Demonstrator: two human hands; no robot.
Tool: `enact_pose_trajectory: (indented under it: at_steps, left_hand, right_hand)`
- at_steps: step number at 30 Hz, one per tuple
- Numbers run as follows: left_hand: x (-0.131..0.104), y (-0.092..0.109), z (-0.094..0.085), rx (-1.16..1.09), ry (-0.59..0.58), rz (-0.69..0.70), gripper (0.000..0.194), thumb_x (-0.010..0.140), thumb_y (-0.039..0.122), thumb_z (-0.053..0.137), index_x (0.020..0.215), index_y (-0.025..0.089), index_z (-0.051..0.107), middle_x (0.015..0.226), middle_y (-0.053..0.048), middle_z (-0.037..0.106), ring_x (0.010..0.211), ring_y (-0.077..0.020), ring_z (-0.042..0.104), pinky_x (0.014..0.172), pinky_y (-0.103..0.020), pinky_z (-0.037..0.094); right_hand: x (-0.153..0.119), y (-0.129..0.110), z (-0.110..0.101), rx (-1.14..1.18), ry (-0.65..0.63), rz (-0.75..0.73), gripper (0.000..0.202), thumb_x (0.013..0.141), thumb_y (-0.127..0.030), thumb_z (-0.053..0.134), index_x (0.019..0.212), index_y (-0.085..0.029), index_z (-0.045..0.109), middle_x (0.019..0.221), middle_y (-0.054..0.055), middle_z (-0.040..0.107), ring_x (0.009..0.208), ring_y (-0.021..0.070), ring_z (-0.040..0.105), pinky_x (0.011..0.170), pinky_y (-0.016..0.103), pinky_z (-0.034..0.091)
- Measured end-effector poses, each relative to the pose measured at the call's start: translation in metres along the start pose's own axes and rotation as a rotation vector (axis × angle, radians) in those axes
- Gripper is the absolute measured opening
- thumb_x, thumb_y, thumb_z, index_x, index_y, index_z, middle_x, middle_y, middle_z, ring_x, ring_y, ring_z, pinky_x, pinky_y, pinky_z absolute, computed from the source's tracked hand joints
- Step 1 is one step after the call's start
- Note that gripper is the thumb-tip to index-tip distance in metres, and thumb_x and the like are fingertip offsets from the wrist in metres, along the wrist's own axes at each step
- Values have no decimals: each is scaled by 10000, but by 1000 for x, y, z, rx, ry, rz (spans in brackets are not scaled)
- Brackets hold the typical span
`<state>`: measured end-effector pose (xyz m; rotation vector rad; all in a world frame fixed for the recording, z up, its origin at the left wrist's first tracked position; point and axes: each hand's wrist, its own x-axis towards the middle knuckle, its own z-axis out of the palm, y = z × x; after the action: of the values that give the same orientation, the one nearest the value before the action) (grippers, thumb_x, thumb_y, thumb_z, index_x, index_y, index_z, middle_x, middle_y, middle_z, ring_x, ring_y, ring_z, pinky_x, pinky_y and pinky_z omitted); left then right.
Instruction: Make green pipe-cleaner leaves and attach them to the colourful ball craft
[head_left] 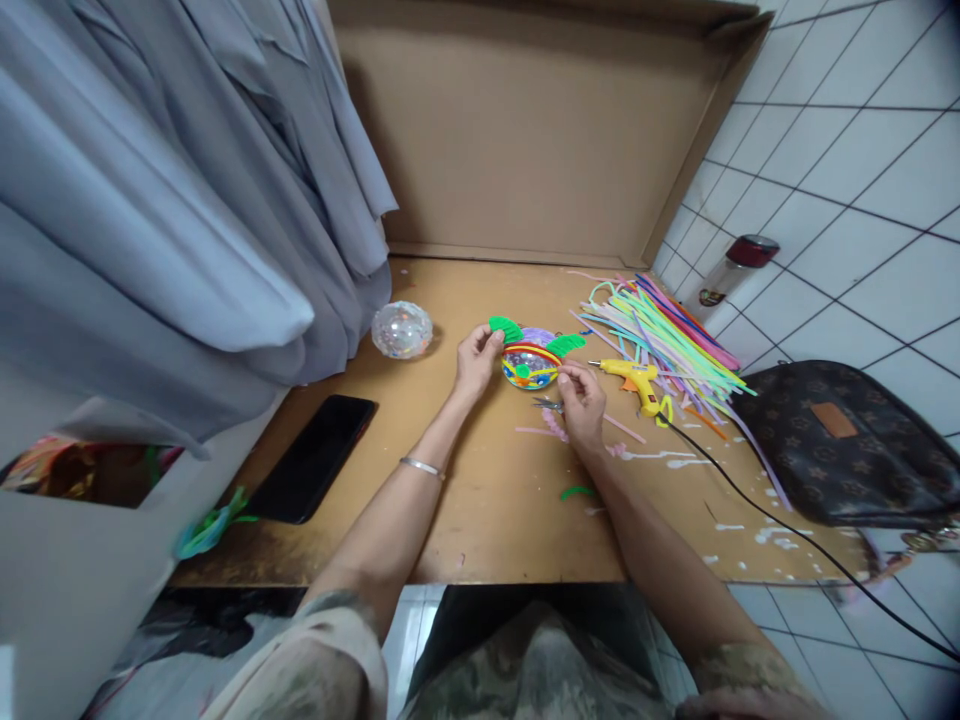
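Observation:
A round clear bowl-like piece (529, 368) with red and yellow bands, a purple top and two green wing-like parts sits between my hands. My left hand (478, 362) pinches it near the left green wing (507, 329). On the other side, my right hand (582, 397) has thumb and finger closed at the right edge, below the right green wing (566, 345). Small scissors (548, 404) lie just left of my right hand, partly hidden.
A clear faceted bowl (402, 330) stands left of the hands, a black phone (313, 458) nearer. At right are a yellow glue gun (631, 378) with a black cord, colourful pipe cleaners (667, 335), a dark bag (855, 440) and a jar (739, 268). Cardboard (517, 130) stands behind.

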<state>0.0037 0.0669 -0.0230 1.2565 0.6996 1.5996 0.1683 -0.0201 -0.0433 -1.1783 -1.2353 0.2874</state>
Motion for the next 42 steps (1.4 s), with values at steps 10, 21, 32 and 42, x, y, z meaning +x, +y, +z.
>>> enact_pose_trajectory:
  at_steps: [10,21,32,42]
  left_hand:
    - [-11,-6,-4,-84,229,-26,429,621,506,875,705,156,643,583,38,609,515,-67,499,540,-199,405]
    - [-21,2,-8,-452,224,-254,395,557,231,934,805,165,634,711,12,693,572,-64,605,583,-172,493]
    - [-33,0,-16,-350,104,-302,438,547,379,934,831,174,670,718,16,680,591,-72,570,594,-209,468]
    - [-47,15,-9,255,-42,210,331,803,521,735,819,191,717,1198,-134,720,1188,-279,619,1086,-476,421]
  right_hand:
    - [24,-4,-42,-595,214,109,332,892,-330,465,1119,-161,639,1149,155,635,1154,290,563,1029,482,426]
    - [41,21,-84,-1228,-4,381,671,826,-509,595,1225,30,601,1245,336,608,1176,439,545,973,554,399]
    - [43,26,-85,-1217,5,372,663,817,-493,582,1214,37,616,1245,340,611,1195,444,545,1000,564,377]
    - [49,22,-90,-1198,6,386,581,803,-416,550,1209,-11,643,1202,285,645,1160,420,579,978,532,401]
